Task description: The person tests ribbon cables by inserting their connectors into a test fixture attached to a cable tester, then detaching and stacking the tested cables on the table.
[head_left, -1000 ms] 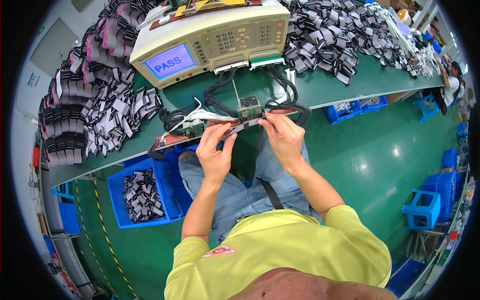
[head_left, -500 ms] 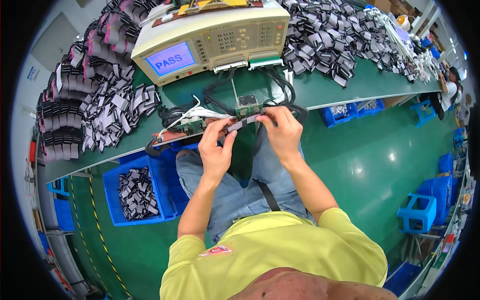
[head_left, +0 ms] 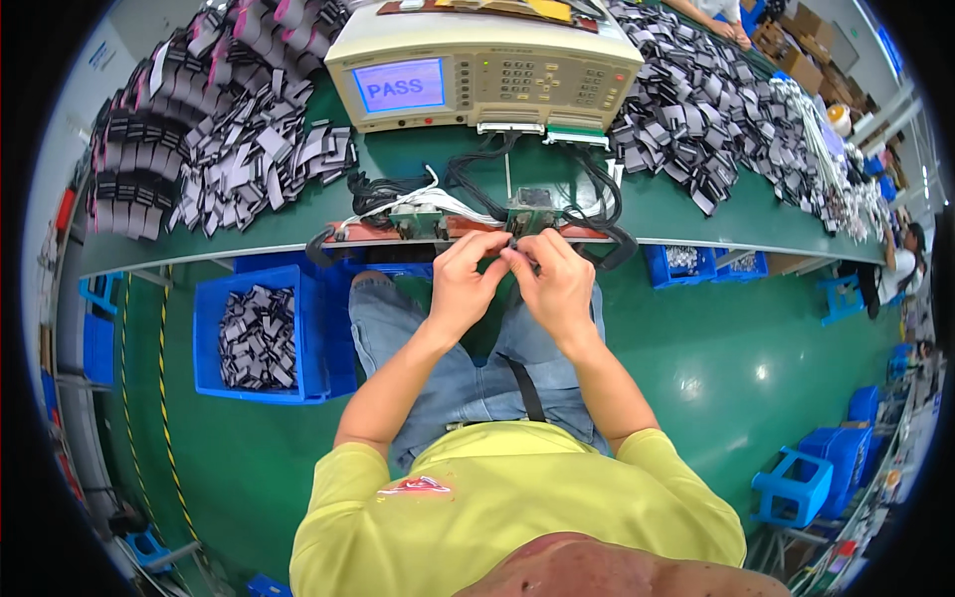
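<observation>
Left fingers (head_left: 485, 245) and right fingers (head_left: 545, 251) have come together, pinching 1 ribbon cable (head_left: 513, 242), its long axis mostly hidden.

held dark piece (head_left: 512, 243): mostly hidden by fingers (head_left: 486, 243); yellow item (head_left: 550, 9): cut by upper edge; nearer co-worker (head_left: 726, 24): likewise cut

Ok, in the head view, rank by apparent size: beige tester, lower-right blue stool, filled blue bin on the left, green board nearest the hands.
1. Beige tester
2. Filled blue bin
3. Lower-right blue stool
4. Green board
Apparent size only: the stool stands farther off.
</observation>
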